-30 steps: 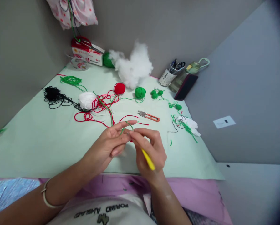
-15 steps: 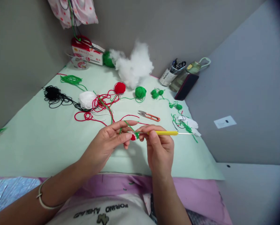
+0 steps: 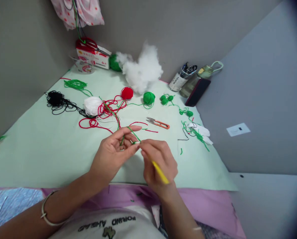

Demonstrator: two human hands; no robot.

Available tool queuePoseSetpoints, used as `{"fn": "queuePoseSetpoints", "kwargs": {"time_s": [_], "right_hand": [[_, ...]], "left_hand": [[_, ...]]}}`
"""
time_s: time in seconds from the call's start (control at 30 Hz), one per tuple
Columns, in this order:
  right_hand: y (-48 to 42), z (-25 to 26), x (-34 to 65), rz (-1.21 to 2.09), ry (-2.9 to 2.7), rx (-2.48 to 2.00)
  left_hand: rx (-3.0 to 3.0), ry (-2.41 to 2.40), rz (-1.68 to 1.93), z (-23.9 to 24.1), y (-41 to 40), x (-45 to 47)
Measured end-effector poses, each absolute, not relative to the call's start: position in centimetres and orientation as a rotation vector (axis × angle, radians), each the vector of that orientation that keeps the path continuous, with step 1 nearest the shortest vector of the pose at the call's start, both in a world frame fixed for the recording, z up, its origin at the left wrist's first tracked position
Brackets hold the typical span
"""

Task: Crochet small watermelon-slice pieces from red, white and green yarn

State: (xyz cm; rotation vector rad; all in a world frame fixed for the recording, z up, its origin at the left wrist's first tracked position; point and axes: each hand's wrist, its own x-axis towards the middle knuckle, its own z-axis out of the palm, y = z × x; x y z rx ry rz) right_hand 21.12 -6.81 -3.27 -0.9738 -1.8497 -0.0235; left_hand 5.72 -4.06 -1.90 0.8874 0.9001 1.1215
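Between thumb and fingers, my left hand (image 3: 113,149) pinches a small crocheted piece (image 3: 136,142); only a bit of white and green shows, the rest hidden by fingers. A strand of green yarn (image 3: 134,133) runs over the raised left index finger to the piece. My right hand (image 3: 160,162) is closed around a crochet hook with a yellow handle (image 3: 160,172), which slants down toward me. The hook's tip meets the piece near the left thumb, but fingers cover it. Both hands are close together above the table's front part.
Beyond my hands lie orange-handled thread snips (image 3: 158,123), a red yarn ball (image 3: 127,93), a green yarn ball (image 3: 148,98), a white yarn ball (image 3: 93,106) and tangled black yarn (image 3: 55,99). White stuffing (image 3: 142,71) sits at the back. Yarn scraps (image 3: 199,134) lie at right.
My right hand has turned, so the yellow hook swings from nearly level to slanting toward me. The red part of the piece is now hidden, and my left hand has shifted slightly left.
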Motion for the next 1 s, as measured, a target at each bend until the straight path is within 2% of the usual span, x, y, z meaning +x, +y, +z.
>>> {"fn": "queuePoseSetpoints", "kwargs": {"time_s": [0.1,0.3,0.67,0.8,1.0], "right_hand": [[-6.6,-3.8,21.0,-0.106,-1.809,-1.003],[-6.0,-2.4,21.3,0.550,-1.334,-0.922],[-5.8,-2.5,21.5,0.874,-1.201,-0.916],[-6.2,-2.0,21.5,0.721,-1.337,-0.933],[-6.7,-3.1,21.0,0.008,-1.811,-1.004]], "left_hand": [[0.733,0.784,0.995,-2.0,-3.8,5.6],[0.569,0.647,0.927,-1.7,-2.9,5.0],[0.682,0.706,0.903,-1.6,-3.4,4.8],[0.750,0.777,0.945,-1.4,-3.6,4.8],[0.770,0.827,1.017,-1.6,-4.0,5.4]]}}
